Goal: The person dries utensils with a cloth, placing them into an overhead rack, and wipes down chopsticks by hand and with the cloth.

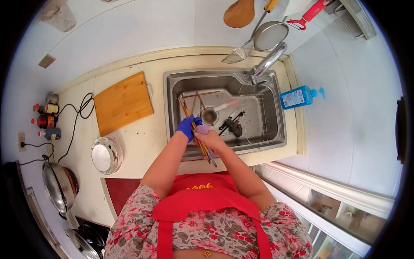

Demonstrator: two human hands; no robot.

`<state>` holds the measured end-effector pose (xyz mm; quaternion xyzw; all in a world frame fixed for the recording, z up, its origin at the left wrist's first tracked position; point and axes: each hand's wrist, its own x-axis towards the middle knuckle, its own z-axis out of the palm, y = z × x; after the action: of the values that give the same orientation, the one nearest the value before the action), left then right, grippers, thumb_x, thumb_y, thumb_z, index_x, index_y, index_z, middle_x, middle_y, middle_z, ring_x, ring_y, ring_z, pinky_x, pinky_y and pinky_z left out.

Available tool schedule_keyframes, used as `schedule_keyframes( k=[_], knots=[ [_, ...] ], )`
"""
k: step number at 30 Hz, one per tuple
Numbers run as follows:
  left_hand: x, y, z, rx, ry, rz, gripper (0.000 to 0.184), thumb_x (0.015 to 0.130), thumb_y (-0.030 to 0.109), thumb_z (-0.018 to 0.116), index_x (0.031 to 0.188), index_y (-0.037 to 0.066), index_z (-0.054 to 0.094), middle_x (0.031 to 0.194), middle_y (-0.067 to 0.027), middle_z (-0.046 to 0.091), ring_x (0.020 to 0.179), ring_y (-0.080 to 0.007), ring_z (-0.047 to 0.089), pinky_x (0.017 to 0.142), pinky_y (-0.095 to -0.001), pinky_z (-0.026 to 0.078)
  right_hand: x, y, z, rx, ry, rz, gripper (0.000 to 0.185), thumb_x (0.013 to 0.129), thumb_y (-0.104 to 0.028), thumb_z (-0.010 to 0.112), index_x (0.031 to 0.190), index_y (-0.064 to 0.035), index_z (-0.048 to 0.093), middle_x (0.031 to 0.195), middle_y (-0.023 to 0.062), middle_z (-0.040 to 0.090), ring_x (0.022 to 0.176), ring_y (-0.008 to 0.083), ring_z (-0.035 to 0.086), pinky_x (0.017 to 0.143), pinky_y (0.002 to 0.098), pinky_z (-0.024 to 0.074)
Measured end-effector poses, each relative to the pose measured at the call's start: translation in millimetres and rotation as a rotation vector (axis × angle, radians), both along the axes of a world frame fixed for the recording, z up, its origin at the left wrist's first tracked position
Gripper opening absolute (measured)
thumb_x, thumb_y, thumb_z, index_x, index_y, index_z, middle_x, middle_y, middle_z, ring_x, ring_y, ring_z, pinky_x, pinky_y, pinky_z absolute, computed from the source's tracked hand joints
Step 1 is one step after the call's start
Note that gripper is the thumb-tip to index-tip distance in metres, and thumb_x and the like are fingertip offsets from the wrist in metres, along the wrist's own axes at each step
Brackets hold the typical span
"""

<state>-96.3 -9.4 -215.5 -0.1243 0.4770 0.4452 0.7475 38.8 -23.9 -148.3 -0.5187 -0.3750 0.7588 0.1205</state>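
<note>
Over the sink's (282, 129) near edge: bunched chopsticks (204, 149), running through both hands | left hand (188, 127), blue-gloved, and right hand (208, 139) close together, clamped round the bunch, pinkish cloth (202, 129) there too | sink's got loose sticks (207, 93), wire rack (264, 116), dark scrubber (234, 127)

The cutting board (120, 103) lies left of the sink (202, 72), the bottle (296, 97) right

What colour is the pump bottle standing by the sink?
The pump bottle is blue with a whitish label, seen best in the head view.
</note>
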Motion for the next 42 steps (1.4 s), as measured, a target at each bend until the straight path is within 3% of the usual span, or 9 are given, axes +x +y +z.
schedule_keyframes(
  k=[8,10,13,16,19,21,33,38,42],
  knots=[
    [-10,22,-22,0.035,-0.025,0.282,0.035,0.092,0.034,0.04,0.093,0.003,0.057,0.056,-0.0013,0.046,0.051,-0.0168,0.046,0.054,-0.0317,0.044,34,-22,4,0.02,-0.04,-0.314,0.024,0.085,-0.023,0.055,0.095,-0.001,0.058,0.076,0.0049,0.059,0.061,0.0132,0.055,0.054,0.0272,0.0459],
    [0,21,-23,-0.028,-0.073,0.328,0.033,0.092,0.033,0.04,0.091,0.004,0.057,0.055,-0.0012,0.046,0.051,-0.0167,0.046,0.054,-0.0316,0.045,30,-32,-5,0.685,-0.054,-0.577,0.017,0.086,-0.011,0.051,0.099,-0.0005,0.056,0.082,0.0025,0.056,0.074,0.0141,0.053,0.067,0.024,0.0421],
    [32,14,-32,-0.088,-0.073,0.37,0.026,0.091,0.029,0.044,0.089,0.007,0.057,0.055,-0.001,0.046,0.051,-0.0162,0.047,0.052,-0.031,0.046,16,-33,-22,0.932,-0.065,-0.733,0.016,0.086,-0.012,0.052,0.096,0.0007,0.056,0.083,0.0027,0.056,0.077,0.0091,0.051,0.07,0.022,0.0408],
    [46,0,-27,0.001,-0.152,0.236,0.022,0.091,0.028,0.045,0.094,0.011,0.058,0.06,-0.0012,0.052,0.057,-0.0164,0.05,0.059,-0.0294,0.047,15,-25,-21,0.639,-0.006,-0.778,0.015,0.084,-0.009,0.053,0.094,0.0016,0.057,0.086,0.0037,0.056,0.08,0.0105,0.052,0.073,0.0232,0.0408],
    [64,1,17,-0.012,-0.209,0.081,0.024,0.088,0.026,0.05,0.068,0.011,0.05,0.058,-0.0014,0.047,0.052,-0.0184,0.048,0.055,-0.033,0.046,17,-19,-26,0.724,-0.236,-0.539,0.012,0.084,-0.006,0.051,0.09,0.0017,0.057,0.086,0.0046,0.056,0.081,0.0121,0.052,0.074,0.0233,0.0404],
    [63,-7,3,0.355,-0.272,-0.049,0.024,0.089,0.029,0.049,0.072,0.011,0.051,0.059,-0.0016,0.047,0.055,-0.0196,0.049,0.059,-0.0353,0.047,20,-18,-28,0.76,-0.344,-0.409,0.011,0.084,-0.004,0.049,0.089,0.0018,0.057,0.086,0.0051,0.056,0.081,0.0129,0.052,0.075,0.0234,0.0401],
    [49,1,-37,0.027,-0.172,0.276,0.021,0.088,0.031,0.051,0.08,0.012,0.051,0.059,-0.0004,0.047,0.053,-0.0154,0.048,0.06,-0.0318,0.047,54,-45,18,1.47,-0.236,-0.208,0.019,0.066,0.004,0.056,0.082,-0.0033,0.061,0.081,0.0123,0.056,0.074,0.0274,0.055,0.061,0.0332,0.0445],
    [73,-13,-31,0.118,-0.483,0.105,0.028,0.087,0.036,0.051,0.097,0.011,0.055,0.074,-0.0012,0.053,0.067,-0.0153,0.053,0.066,-0.0291,0.046,30,-7,-7,1.468,-0.468,-0.174,0.016,0.07,-0.002,0.057,0.085,-0.0054,0.062,0.081,0.0123,0.055,0.073,0.0298,0.055,0.062,0.033,0.045],
    [72,-10,-14,0.126,-0.179,0.117,0.036,0.089,0.04,0.045,0.105,0.01,0.053,0.071,0.0004,0.051,0.064,-0.0124,0.051,0.058,-0.0258,0.044,29,7,-38,1.045,-0.287,-0.372,0.012,0.078,-0.004,0.054,0.089,-0.0024,0.059,0.081,0.0093,0.054,0.072,0.0213,0.053,0.066,0.0273,0.0426]
  ],
)
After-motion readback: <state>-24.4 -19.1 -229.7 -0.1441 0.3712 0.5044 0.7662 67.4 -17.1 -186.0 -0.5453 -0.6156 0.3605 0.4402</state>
